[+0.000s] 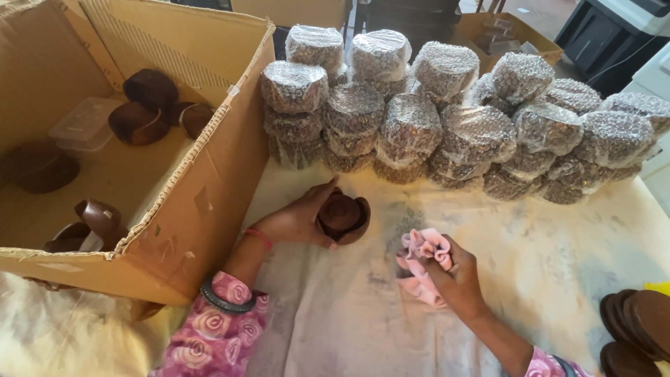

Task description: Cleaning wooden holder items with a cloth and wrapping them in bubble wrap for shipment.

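Note:
My left hand [296, 218] grips a dark brown, rounded wooden bowl [343, 218] that rests on the white cloth-covered table [558, 251], its hollow turned toward me. A little to the right, my right hand [453, 279] is closed on a crumpled pink cloth [422, 262], which lies against the table just beside the bowl. The cloth and the bowl are apart. Floral pink sleeves and a dark bangle show at my wrists.
A big open cardboard box [209, 160] at the left holds several brown wooden pieces [139, 119] and a clear plastic tub [84, 122]. Stacks of bubble-wrapped round items [447, 132] line the far side. Flat brown discs [638, 328] lie at the right edge.

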